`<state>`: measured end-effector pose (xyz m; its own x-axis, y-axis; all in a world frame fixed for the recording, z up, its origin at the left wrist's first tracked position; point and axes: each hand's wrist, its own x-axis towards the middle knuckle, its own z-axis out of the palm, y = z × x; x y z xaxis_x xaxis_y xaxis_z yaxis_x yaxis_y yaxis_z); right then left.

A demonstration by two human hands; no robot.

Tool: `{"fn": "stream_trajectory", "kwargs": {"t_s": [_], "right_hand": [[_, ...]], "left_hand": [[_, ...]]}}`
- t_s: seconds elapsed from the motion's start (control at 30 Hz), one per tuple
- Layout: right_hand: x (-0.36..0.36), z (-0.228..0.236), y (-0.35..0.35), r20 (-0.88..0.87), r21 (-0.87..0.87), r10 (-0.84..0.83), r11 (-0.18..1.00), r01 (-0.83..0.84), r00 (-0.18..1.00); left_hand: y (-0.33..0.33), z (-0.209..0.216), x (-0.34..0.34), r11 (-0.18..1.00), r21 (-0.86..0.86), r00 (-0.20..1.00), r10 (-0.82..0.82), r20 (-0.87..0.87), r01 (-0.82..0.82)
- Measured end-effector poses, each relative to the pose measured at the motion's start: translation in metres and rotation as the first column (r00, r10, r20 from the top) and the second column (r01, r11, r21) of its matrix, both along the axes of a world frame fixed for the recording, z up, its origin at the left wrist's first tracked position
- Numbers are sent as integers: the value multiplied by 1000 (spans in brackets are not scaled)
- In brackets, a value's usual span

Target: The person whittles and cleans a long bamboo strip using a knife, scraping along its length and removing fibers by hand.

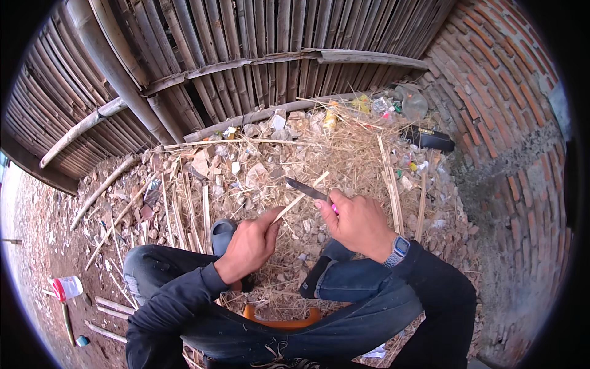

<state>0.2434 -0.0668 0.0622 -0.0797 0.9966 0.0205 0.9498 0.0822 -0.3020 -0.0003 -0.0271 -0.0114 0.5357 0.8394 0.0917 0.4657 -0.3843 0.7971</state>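
Observation:
In my right hand (359,224) is a knife (305,188) with a dark blade and a pinkish-purple handle, its tip pointing up and to the left. My left hand (251,245) is closed on a thin, pale strip of split bamboo (289,208). The strip slants up to the right from my fingers, and its far end passes by the blade. From this angle I cannot tell whether blade and strip touch. Both hands are in front of my knees, over ground strewn with stones and shavings.
Ahead stands a bamboo fence (264,31); a brick wall (491,92) closes the right side. Long bamboo strips (389,178) lie at both sides. By the wall are a black case (428,139) and a clear plastic container (413,103). A red-and-white tub (66,287) sits far left.

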Motion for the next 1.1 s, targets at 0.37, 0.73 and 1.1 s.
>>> {"fn": "stream_trajectory", "kwargs": {"t_s": [0.37, 0.73, 1.1], "right_hand": [[76, -3, 22, -474, 151, -172, 950, 272, 864], [17, 0, 26, -896, -88, -107, 994, 65, 431], [114, 39, 30, -991, 127, 122, 801, 586, 47]], "left_hand": [[10, 23, -2, 962, -222, 987, -143, 72, 155], [12, 15, 10, 820, -439, 917, -241, 319, 368], [23, 16, -11, 899, -344, 962, -259, 84, 272]]}}
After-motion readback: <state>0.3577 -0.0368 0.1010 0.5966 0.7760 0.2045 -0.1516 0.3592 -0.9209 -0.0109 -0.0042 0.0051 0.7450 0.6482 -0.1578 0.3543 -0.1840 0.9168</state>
